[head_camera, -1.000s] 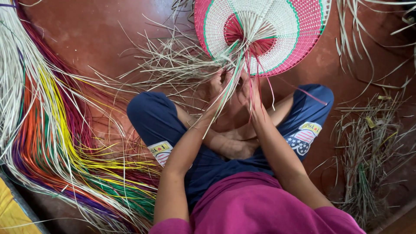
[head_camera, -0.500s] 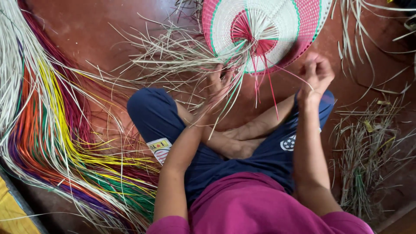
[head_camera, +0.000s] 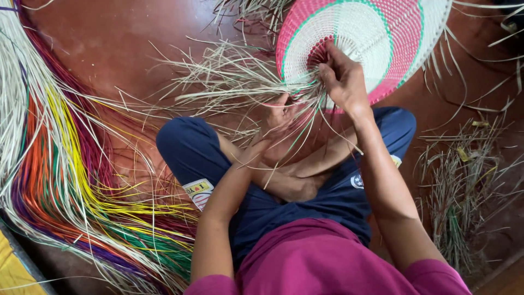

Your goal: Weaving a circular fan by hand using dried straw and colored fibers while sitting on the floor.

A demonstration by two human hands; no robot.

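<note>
— Our right hand (head_camera: 343,82) is pinching strands at the one woven fan (head_camera: 382,38), lying at twelve o'clock.
— Our left hand (head_camera: 279,117) is gripping its loose strands (head_camera: 229,82), at eleven.

Red-brown floor (head_camera: 120,49), coloured strips (head_camera: 65,175) fanned left, dry straw scraps (head_camera: 464,196) right

Bundle of coloured strips (head_camera: 60,164) on red floor (head_camera: 120,49), dry scraps (head_camera: 464,191) opposite

A single view is given, taken from a camera worn on the head. It is aimed steeply down over the crossed legs onto the reddish-brown floor (head_camera: 120,49), at close range, with the round pink-and-white woven mat (head_camera: 376,33) cut off by the upper edge.
</note>
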